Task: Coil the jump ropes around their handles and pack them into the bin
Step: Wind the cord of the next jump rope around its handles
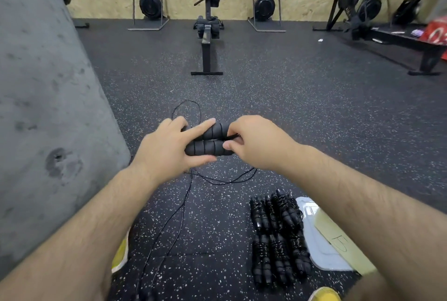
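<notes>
Ok, readable text first: the yellowish card (338, 238) at lower right carries one hand-drawn pen mark, roughly a "J", and I can't read more of it. The red item (435, 32) at far right has white print that is too blurred to read. No brand shows on the handles.

Both forearms reach forward and meet mid-frame, above the floor (314, 107).
- The left hand (167, 148) grips the left end of the two black foam handles (208, 142). Its index finger lies stretched along the upper one and its thumb sits under the lower one.
- The right hand (256, 142) is at the right end of the handles, with thumb and fingers pinched tight on the thin black cord (179, 211).

The handles are held side by side and horizontal between the two hands. A few cord turns cross them. The loose cord loops behind the left hand, then sags below the hands and trails on the floor toward the camera.

The coiled ropes (278, 235) are stacked on the floor at lower right, just beside a pale plastic piece (321, 257) under the card. I can't tell if that piece is a bin or a lid.

There is a concrete pillar (43, 107) on the left and a rowing machine (208, 34) straight ahead.
</notes>
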{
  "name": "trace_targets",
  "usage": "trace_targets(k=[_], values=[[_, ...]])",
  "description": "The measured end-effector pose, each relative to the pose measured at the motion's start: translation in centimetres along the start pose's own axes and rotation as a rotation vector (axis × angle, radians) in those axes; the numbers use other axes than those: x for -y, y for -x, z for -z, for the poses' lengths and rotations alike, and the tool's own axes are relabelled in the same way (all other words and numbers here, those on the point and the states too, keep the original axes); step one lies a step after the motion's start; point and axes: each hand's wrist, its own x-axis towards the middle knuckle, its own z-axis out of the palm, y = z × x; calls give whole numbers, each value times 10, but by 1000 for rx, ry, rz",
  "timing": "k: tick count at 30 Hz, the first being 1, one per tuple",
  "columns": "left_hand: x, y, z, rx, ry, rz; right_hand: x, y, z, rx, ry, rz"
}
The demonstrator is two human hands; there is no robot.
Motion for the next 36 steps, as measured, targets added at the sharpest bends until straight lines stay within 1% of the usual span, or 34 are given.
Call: trace_targets(k=[4, 6, 9, 14, 20, 24, 27, 31, 34, 36], values=[[12, -14, -5, 16, -29, -44, -3, -11, -3, 15, 15, 37], [21, -13, -11, 42, 15, -37, -3, -18, -3, 43, 56, 97], [30, -8, -13, 21, 81, 8, 1, -23, 2, 57, 118, 179], [30, -3, -10, 16, 128, 22, -2, -24, 18, 87, 157, 142], [22, -2, -7, 91, 151, 5, -5, -12, 25, 70, 177, 263], [14, 1, -7, 79, 131, -86, -12, -4, 30, 30, 211, 329], [6, 6, -9, 85, 186, -203, -27, -3, 31, 38, 109, 303], [-10, 11, -2, -24, 309, -308, -50, 1, 16, -15, -165, 184], [-18, 13, 4, -120, 338, -295, -50, 4, -4, -12, -361, 45], [-19, 14, 7, -194, 357, -247, -39, 5, -19, -6, -584, -22]])
